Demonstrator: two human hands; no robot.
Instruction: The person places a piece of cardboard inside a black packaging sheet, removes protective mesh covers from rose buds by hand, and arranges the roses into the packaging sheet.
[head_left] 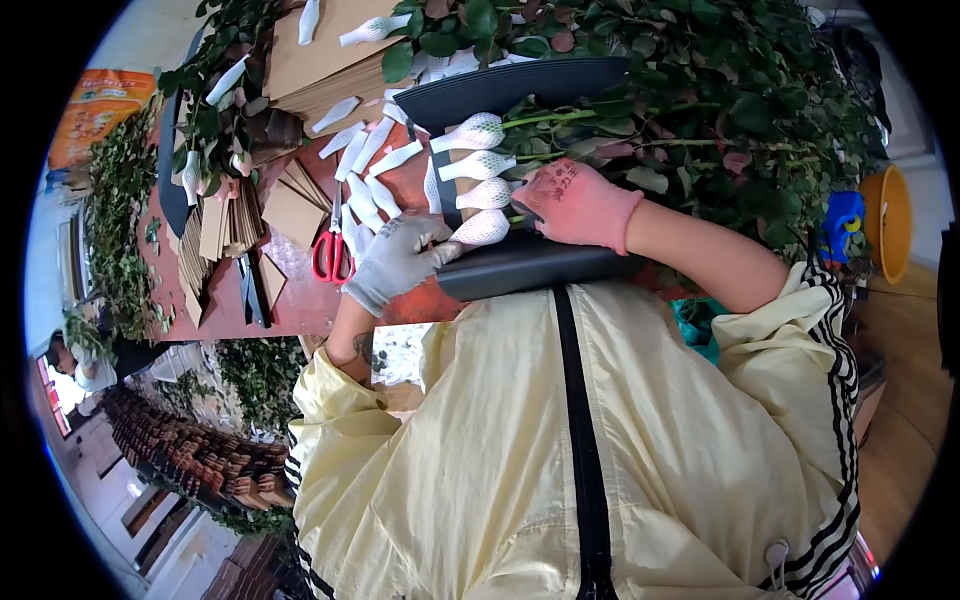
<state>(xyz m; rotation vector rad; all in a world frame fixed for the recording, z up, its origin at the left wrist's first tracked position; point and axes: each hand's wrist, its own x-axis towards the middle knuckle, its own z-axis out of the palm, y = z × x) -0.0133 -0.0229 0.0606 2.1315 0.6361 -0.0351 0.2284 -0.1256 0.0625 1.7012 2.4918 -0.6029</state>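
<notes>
Several roses lie in a row on a black curved holder [540, 268], their heads covered by white foam net sleeves [484, 165] that point left. My left hand [398, 262], in a grey glove, pinches the narrow end of the nearest foam net sleeve [482, 229]. In a pink glove, my right hand [585, 205] has its fingers bent round the stem side of the same rose, just right of the sleeve; its fingertips are partly hidden. Loose foam net sleeves [372, 145] are scattered on the red table [300, 308] beyond my left hand.
Red-handled scissors [332, 256] lie left of my left hand, with a black-handled tool [254, 290] farther left. Cardboard pieces [296, 205] and a cardboard stack [330, 75] are behind. Leafy rose stems [720, 130] fill the back right. A yellow bucket [886, 222] stands at far right.
</notes>
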